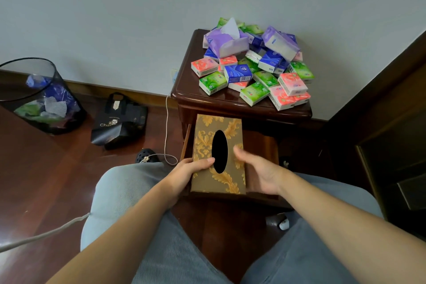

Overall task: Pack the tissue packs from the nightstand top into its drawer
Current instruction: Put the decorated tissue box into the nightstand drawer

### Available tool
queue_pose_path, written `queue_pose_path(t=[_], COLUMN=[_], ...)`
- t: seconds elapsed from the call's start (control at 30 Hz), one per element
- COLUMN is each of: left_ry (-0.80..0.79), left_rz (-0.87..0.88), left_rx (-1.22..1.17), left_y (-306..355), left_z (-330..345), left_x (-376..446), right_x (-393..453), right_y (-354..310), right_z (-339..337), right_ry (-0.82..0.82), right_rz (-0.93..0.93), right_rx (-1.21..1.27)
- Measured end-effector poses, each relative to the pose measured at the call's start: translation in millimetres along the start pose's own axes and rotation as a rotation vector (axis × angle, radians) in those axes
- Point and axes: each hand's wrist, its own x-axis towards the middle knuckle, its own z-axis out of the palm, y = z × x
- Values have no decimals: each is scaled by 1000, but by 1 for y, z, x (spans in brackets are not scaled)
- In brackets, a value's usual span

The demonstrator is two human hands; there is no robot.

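A heap of several tissue packs point(253, 64), pink, green, blue and purple, covers the dark wooden nightstand point(186, 85). Its drawer point(262, 152) stands pulled out below. A gold-patterned tissue box point(205, 145) with a black oval slot lies over the drawer's left part. My left hand point(186, 174) grips the box's near left edge, thumb on top beside the slot. Just to the right of the box hovers my right hand point(258, 168), fingers relaxed and spread, holding nothing.
A black mesh bin point(39, 97) with wrappers stands at the left by the wall. A black bag point(119, 120), a dark shoe point(146, 155) and a white cable point(167, 127) lie on the wooden floor. Dark furniture point(391, 157) rises at the right.
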Motion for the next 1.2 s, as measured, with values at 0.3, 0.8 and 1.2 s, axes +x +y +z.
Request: queue_pose_path(t=[0.3, 0.8, 1.2], left_ry=[328, 339, 276], left_rz=[13, -121, -220], left_rx=[197, 314, 419], left_y=[0, -5, -7], left_z=[-18, -43, -43], left_x=[37, 100, 113], right_x=[28, 131, 173], right_y=[19, 16, 1], right_z=[-4, -12, 1], right_ry=[319, 574, 624], right_rz=[182, 172, 15], right_rx=[92, 210, 252])
